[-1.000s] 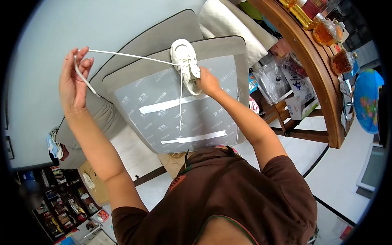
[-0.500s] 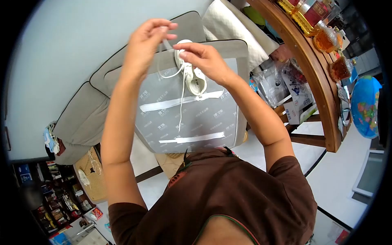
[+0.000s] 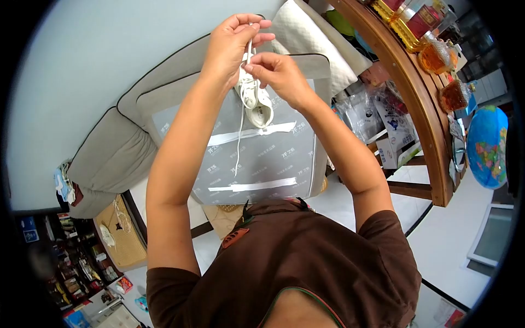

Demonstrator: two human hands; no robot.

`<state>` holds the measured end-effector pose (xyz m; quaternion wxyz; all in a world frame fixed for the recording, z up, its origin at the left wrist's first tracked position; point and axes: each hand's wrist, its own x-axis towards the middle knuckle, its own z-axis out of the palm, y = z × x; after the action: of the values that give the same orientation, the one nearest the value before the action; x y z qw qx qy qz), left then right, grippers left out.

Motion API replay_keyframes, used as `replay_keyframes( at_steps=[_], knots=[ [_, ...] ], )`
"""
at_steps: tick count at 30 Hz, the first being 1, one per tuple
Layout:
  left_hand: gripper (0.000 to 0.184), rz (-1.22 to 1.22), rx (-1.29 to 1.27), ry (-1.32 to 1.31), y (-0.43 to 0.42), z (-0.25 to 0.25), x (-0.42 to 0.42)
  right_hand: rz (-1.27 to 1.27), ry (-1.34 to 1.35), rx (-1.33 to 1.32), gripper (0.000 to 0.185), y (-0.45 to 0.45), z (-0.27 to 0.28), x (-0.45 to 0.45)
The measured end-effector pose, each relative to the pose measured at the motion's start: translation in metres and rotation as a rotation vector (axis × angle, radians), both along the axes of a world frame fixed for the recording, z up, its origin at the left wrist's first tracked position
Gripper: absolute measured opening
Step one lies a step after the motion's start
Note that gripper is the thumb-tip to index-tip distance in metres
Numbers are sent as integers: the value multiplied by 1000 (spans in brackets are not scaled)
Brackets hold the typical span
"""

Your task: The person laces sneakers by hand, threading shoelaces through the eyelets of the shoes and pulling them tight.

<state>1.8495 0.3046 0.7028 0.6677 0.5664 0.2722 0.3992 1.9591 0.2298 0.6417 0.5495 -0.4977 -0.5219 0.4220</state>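
A white lace-up shoe [image 3: 262,113] rests on the grey printed sheet [image 3: 262,158], its heel opening turned toward me. My left hand [image 3: 232,46] is raised above the toe end, thumb and finger closed on the white shoelace [image 3: 250,48], which is drawn upward. Lower and to the right, my right hand [image 3: 280,76] pinches at the same lace with thumb and forefinger. Both hands partly hide the front of the shoe. The other lace end hangs loose from the shoe across the sheet toward me.
Two strips of white tape [image 3: 265,186] cross the sheet on the grey sofa [image 3: 115,147]. Another white shoe [image 3: 107,236] lies on a woven seat at the left. A wooden table [image 3: 407,71] with bottles and a globe [image 3: 488,147] stand right, plastic bags [image 3: 361,117] under it.
My left hand has moved right and slightly up, pulling the lace from a slack loop into a straighter line over the shoe. My right hand has shifted slightly, still close to the shoe.
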Motion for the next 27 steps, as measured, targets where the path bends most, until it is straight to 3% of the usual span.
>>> replay_keyframes(
  at_steps=[7,10,12,16,17,20,23,25,27],
  knots=[
    [22,61,191,97,25,-7,1,203,10,-72,17,8,2,8],
    [38,82,403,261,84,-9,-2,167,-41,-29,13,25,9,20],
    [40,127,432,246,104,5,5,168,80,16,14,37,20,25],
    [42,42,569,56,135,7,9,66,-17,1,14,47,32,32],
    [54,-43,456,133,128,11,4,45,-38,18,14,55,19,36],
    [51,-26,267,395,111,-26,-3,-18,-101,-116,15,61,-16,44],
    [53,120,311,656,97,-91,-9,-89,-129,-249,17,53,-51,44],
    [33,94,38,451,69,-121,-14,-119,-143,-316,18,49,-72,44],
    [22,114,3,453,46,-159,-21,-150,-186,-372,18,47,-91,46]
  ],
)
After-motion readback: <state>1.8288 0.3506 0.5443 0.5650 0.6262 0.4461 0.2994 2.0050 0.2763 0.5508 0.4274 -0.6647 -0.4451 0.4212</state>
